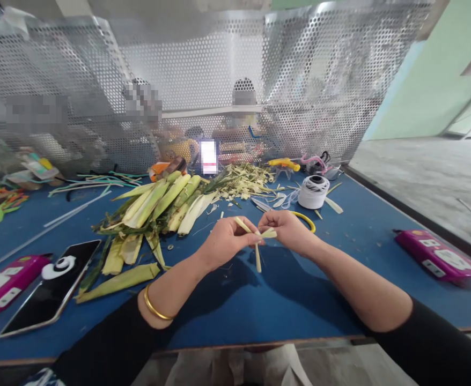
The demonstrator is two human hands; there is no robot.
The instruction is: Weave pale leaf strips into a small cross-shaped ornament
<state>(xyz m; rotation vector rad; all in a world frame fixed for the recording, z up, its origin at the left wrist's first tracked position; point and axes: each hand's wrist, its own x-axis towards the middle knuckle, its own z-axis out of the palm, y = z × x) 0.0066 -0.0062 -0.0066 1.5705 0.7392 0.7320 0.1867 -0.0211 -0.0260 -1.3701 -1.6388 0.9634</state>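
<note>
Both my hands meet above the blue table (227,321), fingers pinched round strips of pale corn husk (268,234). My left hand (229,238) grips a strip whose ends stick out above and below the fingers. Close beside it, my right hand (286,228) closes on the same crossing strips, its fingertips partly hidden. To the left lies a pile of green and yellow corn husks (155,203). Just behind my right hand are scissors with a yellow handle (306,220) and a spool of white string (313,192).
A heap of husk scraps (243,179) lies behind my hands. At left are a phone (54,289) and a magenta pack (14,284); another magenta pack (436,254) lies at right. A perforated metal screen (203,69) stands along the back, with people beyond it.
</note>
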